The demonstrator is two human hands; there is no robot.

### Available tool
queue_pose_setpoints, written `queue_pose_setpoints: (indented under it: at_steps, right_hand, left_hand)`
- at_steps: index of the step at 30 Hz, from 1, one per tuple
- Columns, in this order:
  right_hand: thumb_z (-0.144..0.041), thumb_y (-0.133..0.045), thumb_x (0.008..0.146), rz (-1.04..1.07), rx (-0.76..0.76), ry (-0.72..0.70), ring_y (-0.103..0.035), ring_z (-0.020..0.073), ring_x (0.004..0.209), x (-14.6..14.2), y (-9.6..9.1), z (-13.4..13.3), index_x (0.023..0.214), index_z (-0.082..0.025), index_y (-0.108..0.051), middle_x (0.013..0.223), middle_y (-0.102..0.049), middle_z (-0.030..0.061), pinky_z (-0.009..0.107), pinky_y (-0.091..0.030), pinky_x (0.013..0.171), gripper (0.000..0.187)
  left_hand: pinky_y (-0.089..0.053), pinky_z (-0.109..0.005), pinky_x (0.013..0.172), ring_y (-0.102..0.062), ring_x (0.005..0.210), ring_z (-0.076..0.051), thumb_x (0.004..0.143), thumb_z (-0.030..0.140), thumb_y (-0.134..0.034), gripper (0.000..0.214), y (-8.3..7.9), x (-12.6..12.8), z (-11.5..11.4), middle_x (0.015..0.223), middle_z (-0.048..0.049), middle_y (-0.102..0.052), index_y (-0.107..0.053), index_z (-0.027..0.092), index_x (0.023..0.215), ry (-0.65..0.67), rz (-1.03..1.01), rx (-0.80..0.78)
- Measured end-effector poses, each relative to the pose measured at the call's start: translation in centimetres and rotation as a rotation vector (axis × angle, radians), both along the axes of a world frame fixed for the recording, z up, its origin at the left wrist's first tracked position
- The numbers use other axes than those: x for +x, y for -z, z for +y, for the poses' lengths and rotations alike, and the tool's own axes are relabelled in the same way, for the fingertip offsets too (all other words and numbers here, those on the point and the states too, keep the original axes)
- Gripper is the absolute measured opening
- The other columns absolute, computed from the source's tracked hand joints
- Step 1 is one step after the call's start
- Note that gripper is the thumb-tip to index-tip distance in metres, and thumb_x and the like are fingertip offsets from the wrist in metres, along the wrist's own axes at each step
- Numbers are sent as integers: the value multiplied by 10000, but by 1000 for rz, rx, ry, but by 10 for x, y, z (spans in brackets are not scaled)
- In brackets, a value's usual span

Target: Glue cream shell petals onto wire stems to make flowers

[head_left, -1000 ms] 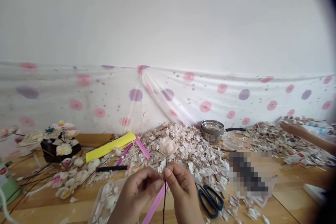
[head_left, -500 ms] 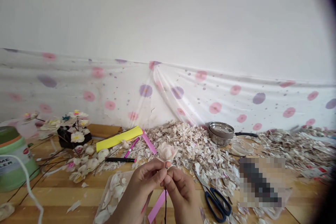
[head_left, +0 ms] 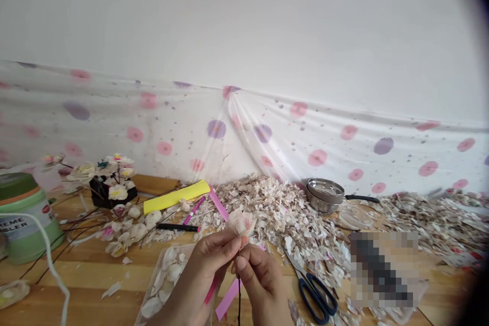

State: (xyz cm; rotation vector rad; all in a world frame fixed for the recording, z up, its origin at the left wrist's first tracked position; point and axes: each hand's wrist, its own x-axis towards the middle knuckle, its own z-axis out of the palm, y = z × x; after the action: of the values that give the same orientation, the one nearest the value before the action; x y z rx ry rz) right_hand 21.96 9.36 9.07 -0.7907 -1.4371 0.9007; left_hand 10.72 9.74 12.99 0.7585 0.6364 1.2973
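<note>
A pale flower (head_left: 241, 222) with thin petals and a faint pink tint stands upright on a dark, thin stem (head_left: 239, 300). Just under its petals, my left hand (head_left: 214, 260) pinches the flower's base between thumb and finger. My right hand (head_left: 263, 277) is closed on the stem slightly lower, its fingertips close to the left ones. Behind the wrists lies a strip of pink paper (head_left: 229, 298). A clear tray (head_left: 153, 277) of loose pale petals sits by my left forearm, partly hidden by it. Dark-handled scissors (head_left: 315, 293) rest right of my right hand.
A large heap of dried petals (head_left: 267, 198) lies behind my hands, with steel bowls (head_left: 324, 196) at its right. To the left are a yellow paper roll (head_left: 175, 197), a black marker (head_left: 178, 227), finished flowers (head_left: 118, 191) and a green tub (head_left: 30, 229) with a white cord (head_left: 48, 254).
The flower has tilted slightly, and my left thumb has shifted up towards its base. My right hand stays on the stem. The whole view has turned a little to the left.
</note>
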Motion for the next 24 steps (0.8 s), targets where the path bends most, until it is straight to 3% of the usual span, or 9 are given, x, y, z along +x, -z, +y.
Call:
queue_pose_setpoints:
  at_steps: [24]
  right_hand:
    - [-451, -562, 881, 35, -26, -70, -558, 151, 671, -1, 0, -1, 690, -185, -646, 673, -593, 12, 235, -444, 632, 338]
  left_hand:
    - [-451, -209, 636, -551, 644, -113, 628, 280, -836, 144, 2, -2, -2, 644, -5, -664, -757, 177, 692, -9, -6, -15]
